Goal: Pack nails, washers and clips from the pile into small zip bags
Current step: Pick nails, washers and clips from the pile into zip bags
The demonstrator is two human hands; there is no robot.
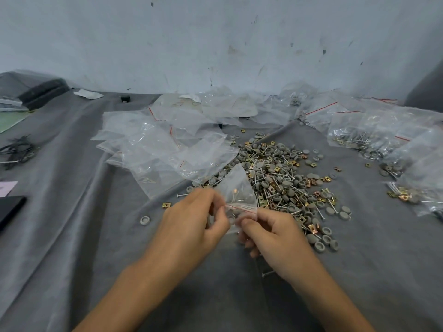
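Observation:
A small clear zip bag [236,188] with a red seal line is held up just in front of the pile. My left hand [191,219] pinches its zip edge at the left, and my right hand [271,232] pinches the same edge at the right. A nail and a brass clip show through the bag's plastic. The pile [282,178] of grey washers, nails and brass clips lies on the grey cloth right behind the bag and to its right.
Empty zip bags [167,144] lie heaped at the back left of the pile. Filled bags [374,137] are stacked at the right. A loose washer [144,220], a clip [166,205] and a nail [267,273] lie near my hands. Black items [19,149] lie far left.

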